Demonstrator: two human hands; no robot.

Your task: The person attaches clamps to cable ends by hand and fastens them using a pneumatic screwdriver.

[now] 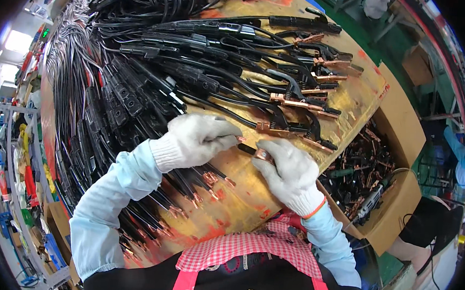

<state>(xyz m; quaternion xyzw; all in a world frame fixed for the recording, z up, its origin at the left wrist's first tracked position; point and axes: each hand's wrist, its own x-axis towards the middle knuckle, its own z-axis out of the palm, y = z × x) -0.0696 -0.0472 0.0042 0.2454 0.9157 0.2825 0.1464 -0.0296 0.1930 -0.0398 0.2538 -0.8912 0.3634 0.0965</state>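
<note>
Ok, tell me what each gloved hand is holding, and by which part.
The left hand pinches a black cable near its bare copper end. The right hand grips a small copper-coloured metal clamp piece by its body, fingers wrapped around it.

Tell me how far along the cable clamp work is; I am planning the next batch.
Done, apparently: a row of cables with copper clamps lies across the workbench. In hand: the left hand holds a cable end to the copper piece in the right hand. Left: many bare-ended cables and a cardboard box of clamp parts.
</note>
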